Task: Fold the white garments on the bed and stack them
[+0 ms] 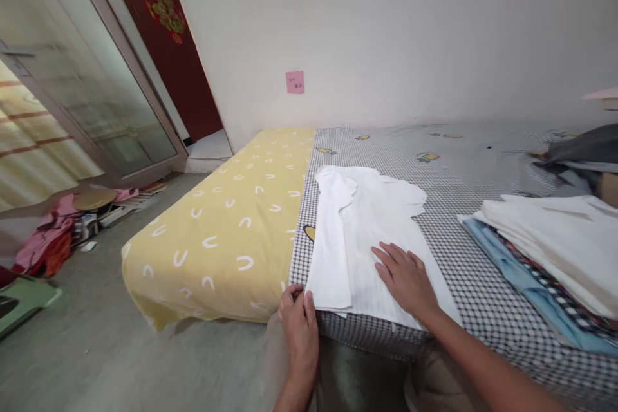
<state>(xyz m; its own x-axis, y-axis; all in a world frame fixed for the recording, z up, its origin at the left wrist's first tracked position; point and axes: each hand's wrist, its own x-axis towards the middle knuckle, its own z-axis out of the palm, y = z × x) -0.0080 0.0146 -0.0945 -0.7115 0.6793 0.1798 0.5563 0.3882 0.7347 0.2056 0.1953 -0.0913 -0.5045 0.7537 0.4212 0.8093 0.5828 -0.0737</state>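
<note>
A white garment (pixel 371 232) lies on the checked bedding (pixel 463 257) near the bed's front edge, its left side folded inward over the body. My right hand (pixel 405 275) rests on the lower right part of the cloth, fingers spread and flat. At the garment's lower left corner is my left hand (pixel 298 317), its fingers bent by the bed edge; whether they pinch the fabric cannot be made out. A short sleeve sticks out at the garment's upper right.
A stack of folded clothes (pixel 555 238) sits on the right of the bed, with dark items (pixel 584 148) behind it. Yellow patterned bedding (pixel 226 225) covers the left part. A green stool (pixel 29 299) and piled things (pixel 53 238) are on the floor at left.
</note>
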